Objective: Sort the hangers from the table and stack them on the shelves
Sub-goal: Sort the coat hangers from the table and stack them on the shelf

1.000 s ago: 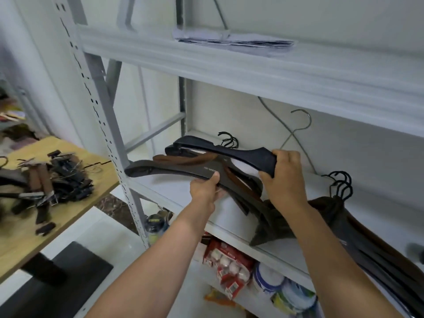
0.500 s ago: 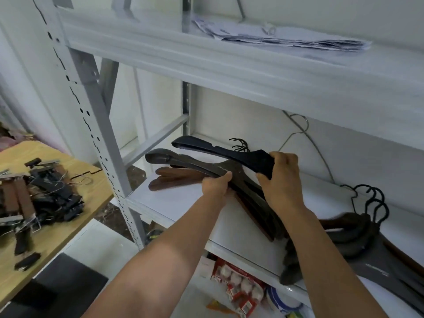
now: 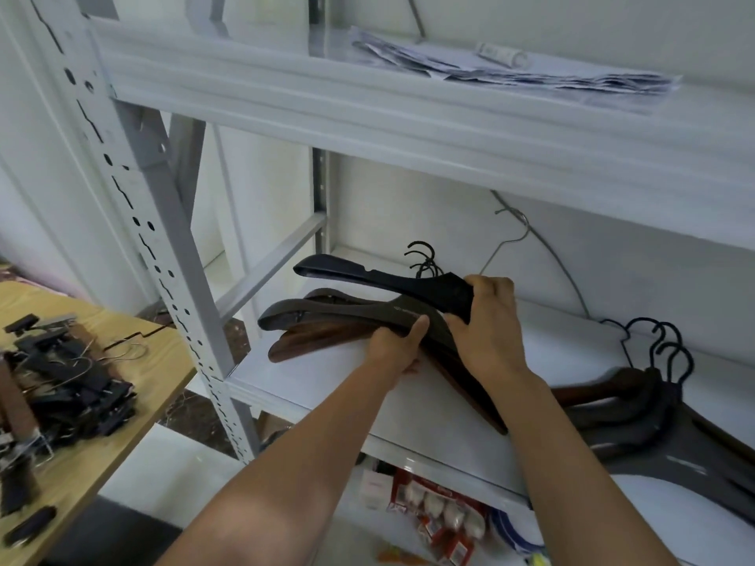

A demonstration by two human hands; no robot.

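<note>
Mid-stacking on the middle shelf [image 3: 327,386]: right hand [image 3: 488,320] clamped on black hanger [image 3: 380,275], left hand [image 3: 394,345] seemingly pinching brown hangers [image 3: 327,316]; next, lowering flush atop.

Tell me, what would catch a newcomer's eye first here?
Two bare hands at the middle shelf: the right hand lifts a black hanger, the left hand steadies a dark brown hanger beneath. More hangers lie stacked at right, and a tangle of clip hangers covers the wooden table at left.
</note>
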